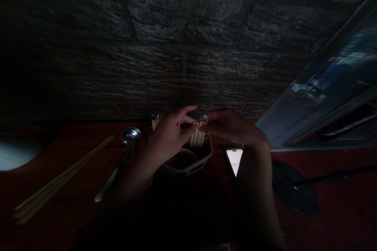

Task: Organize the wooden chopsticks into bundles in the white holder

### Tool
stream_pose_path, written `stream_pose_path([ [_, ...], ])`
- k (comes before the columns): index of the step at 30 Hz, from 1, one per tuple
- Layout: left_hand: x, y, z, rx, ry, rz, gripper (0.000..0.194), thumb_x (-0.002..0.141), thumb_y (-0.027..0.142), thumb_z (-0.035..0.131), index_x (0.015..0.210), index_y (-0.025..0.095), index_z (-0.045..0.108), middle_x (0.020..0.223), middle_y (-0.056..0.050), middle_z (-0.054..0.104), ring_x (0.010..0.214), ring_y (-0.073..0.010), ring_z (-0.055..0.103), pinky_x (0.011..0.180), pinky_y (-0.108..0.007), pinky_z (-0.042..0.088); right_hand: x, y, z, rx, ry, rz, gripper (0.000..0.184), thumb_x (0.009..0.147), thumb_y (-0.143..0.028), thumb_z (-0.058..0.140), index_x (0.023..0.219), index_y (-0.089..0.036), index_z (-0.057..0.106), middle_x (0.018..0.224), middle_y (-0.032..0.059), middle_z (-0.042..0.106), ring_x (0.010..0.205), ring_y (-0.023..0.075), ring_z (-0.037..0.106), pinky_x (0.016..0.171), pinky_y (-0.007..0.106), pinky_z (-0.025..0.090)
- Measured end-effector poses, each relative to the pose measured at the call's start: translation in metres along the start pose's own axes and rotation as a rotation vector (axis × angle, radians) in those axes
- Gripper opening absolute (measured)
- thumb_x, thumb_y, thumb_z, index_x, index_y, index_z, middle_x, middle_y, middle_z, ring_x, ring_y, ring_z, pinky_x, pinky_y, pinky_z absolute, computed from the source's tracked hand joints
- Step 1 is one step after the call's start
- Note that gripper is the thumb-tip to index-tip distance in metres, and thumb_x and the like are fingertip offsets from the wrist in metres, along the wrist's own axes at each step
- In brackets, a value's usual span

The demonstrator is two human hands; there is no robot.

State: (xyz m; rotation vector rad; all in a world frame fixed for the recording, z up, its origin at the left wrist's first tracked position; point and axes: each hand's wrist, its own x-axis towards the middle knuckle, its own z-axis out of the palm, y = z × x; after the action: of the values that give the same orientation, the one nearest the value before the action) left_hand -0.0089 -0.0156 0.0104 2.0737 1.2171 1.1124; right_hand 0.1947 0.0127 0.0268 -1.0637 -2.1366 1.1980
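Observation:
A bundle of pale wooden chopsticks [197, 139] stands upright at the back of a dark container [209, 152], with clear plastic [203, 118] around their tops. My left hand [169, 137] comes from the left, thumb and fingers closed at the top of the bundle; a red mark shows on its back. From the right, my right hand [225, 124] pinches the plastic at the other side of the same tops. The dim light and my fingers hide the exact grip. Behind my left hand, another group of sticks [155, 122] with clear plastic shows partly.
On the reddish table lie a metal ladle [131, 136], a pale-handled utensil [106, 184] and long thin sticks [63, 178]. A lit phone [234, 160] is beside my right forearm. A brick wall [182, 59] rises behind; a metal-framed glass panel [282, 121] stands right. Round dark base [296, 188] lies lower right.

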Motion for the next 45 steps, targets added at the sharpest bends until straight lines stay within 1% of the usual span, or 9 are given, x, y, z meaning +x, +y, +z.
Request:
stream_pose_path([
  [5, -0.0011, -0.0012, -0.0002, 0.007, -0.006, -0.008, 0.044, 0.088, 0.021, 0.062, 0.131, 0.021, 0.054, 0.097, -0.005, 0.076, 0.087, -0.0186, 0.073, 0.079, -0.031, 0.057, 0.0002, 0.0018, 0.0008, 0.031, 0.003, 0.01, 0.022, 0.082, -0.04, 0.069, 0.093, -0.021, 0.071, 0.088, 0.0021, 0.072, 0.081, 0.016, 0.064, 0.069, 0.026, 0.048],
  [10, -0.0024, -0.0042, 0.0012, -0.023, -0.015, -0.008, 0.044, 0.088, 0.023, 0.062, 0.131, 0.022, 0.054, 0.099, -0.005, 0.076, 0.09, -0.0189, 0.073, 0.081, -0.031, 0.057, 0.0005, 0.0039, 0.0006, -0.03, 0.017, 0.024, 0.019, 0.082, -0.035, 0.068, 0.093, -0.02, 0.071, 0.082, 0.0015, 0.071, 0.074, 0.0151, 0.063, 0.063, 0.025, 0.045],
  [17, -0.0015, -0.0015, 0.0005, -0.009, -0.021, -0.032, 0.046, 0.086, 0.021, 0.063, 0.131, 0.021, 0.054, 0.098, -0.006, 0.076, 0.09, -0.0191, 0.073, 0.08, -0.031, 0.058, -0.0003, 0.0005, -0.0006, -0.036, -0.003, 0.02, 0.014, 0.083, -0.03, 0.066, 0.091, -0.021, 0.071, 0.083, 0.0008, 0.071, 0.075, 0.0147, 0.062, 0.066, 0.025, 0.046],
  [20, -0.0021, -0.0005, 0.0002, -0.004, -0.017, -0.033, 0.046, 0.086, 0.021, 0.064, 0.131, 0.021, 0.054, 0.098, -0.006, 0.076, 0.088, -0.0189, 0.073, 0.079, -0.031, 0.058, -0.0002, 0.001, -0.0004, -0.034, -0.025, 0.032, 0.016, 0.083, -0.033, 0.066, 0.093, -0.022, 0.071, 0.082, 0.0, 0.07, 0.074, 0.0143, 0.062, 0.063, 0.025, 0.045],
  [24, -0.0029, -0.0008, 0.0006, 0.0, -0.013, -0.03, 0.047, 0.086, 0.024, 0.065, 0.131, 0.021, 0.054, 0.097, -0.006, 0.076, 0.088, -0.0195, 0.073, 0.078, -0.032, 0.058, 0.0, 0.0004, 0.0004, -0.018, -0.035, 0.038, 0.02, 0.08, -0.037, 0.069, 0.094, -0.022, 0.07, 0.087, 0.001, 0.072, 0.079, 0.0156, 0.063, 0.064, 0.025, 0.046],
  [32, -0.0029, -0.0012, -0.0003, 0.002, -0.013, -0.023, 0.047, 0.086, 0.024, 0.065, 0.132, 0.021, 0.054, 0.099, -0.006, 0.075, 0.088, -0.0191, 0.073, 0.079, -0.032, 0.057, -0.001, 0.0021, 0.0001, -0.037, -0.009, 0.046, 0.021, 0.079, -0.032, 0.07, 0.099, -0.023, 0.069, 0.086, 0.0005, 0.072, 0.076, 0.0152, 0.064, 0.062, 0.025, 0.047],
  [38, -0.0029, -0.0027, -0.0002, 0.033, 0.0, 0.001, 0.05, 0.084, 0.02, 0.066, 0.132, 0.022, 0.053, 0.101, -0.006, 0.074, 0.093, -0.0195, 0.072, 0.085, -0.034, 0.057, -0.0005, 0.0074, -0.0008, 0.04, -0.005, 0.057, 0.023, 0.077, -0.029, 0.072, 0.098, -0.022, 0.067, 0.082, 0.0003, 0.071, 0.074, 0.0152, 0.064, 0.064, 0.026, 0.048],
  [40, -0.0025, -0.0037, 0.0007, 0.043, 0.003, 0.003, 0.05, 0.084, 0.02, 0.066, 0.132, 0.022, 0.054, 0.1, -0.006, 0.074, 0.093, -0.0195, 0.072, 0.086, -0.035, 0.057, -0.0005, 0.0083, -0.0014, 0.024, 0.005, 0.04, 0.024, 0.076, -0.029, 0.073, 0.098, -0.022, 0.068, 0.084, 0.0009, 0.072, 0.076, 0.0164, 0.065, 0.066, 0.027, 0.049],
  [45, -0.0014, -0.004, 0.0019, 0.04, 0.014, -0.019, 0.05, 0.084, 0.019, 0.066, 0.132, 0.023, 0.054, 0.098, -0.005, 0.074, 0.092, -0.0192, 0.072, 0.083, -0.033, 0.057, -0.0004, 0.0086, -0.0019, -0.017, 0.014, 0.022, 0.016, 0.077, -0.026, 0.072, 0.092, -0.021, 0.068, 0.088, 0.0018, 0.073, 0.082, 0.0183, 0.067, 0.07, 0.028, 0.05],
])
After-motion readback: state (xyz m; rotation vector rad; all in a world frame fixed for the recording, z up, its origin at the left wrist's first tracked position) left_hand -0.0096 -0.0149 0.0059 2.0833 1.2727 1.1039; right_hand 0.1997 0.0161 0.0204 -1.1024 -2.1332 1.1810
